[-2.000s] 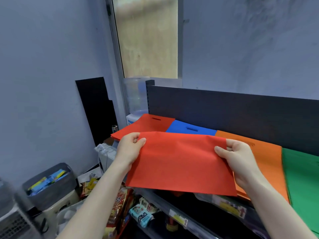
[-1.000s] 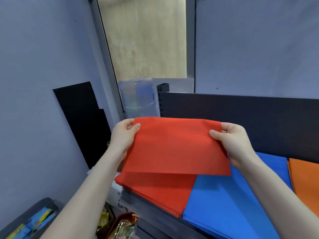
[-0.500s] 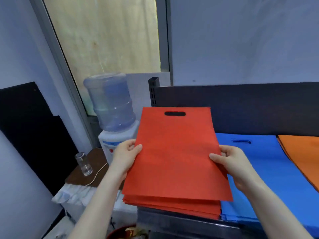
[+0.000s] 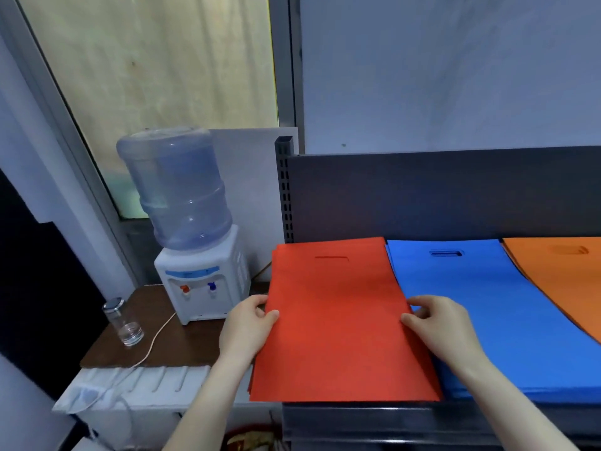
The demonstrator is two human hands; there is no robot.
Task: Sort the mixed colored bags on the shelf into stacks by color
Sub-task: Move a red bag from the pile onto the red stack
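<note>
Red bag [image 4: 335, 320] lowered flat, left hand [image 4: 247, 327], right hand [image 4: 439, 323] pinching side edges

both hands [image 4: 252, 323] gripping red bag [image 4: 338, 320] edges, atop red stack

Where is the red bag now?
Head view: the red bag tops the red pile at the left end of the shelf, beside the blue stack, held by the left hand and right hand.
</note>
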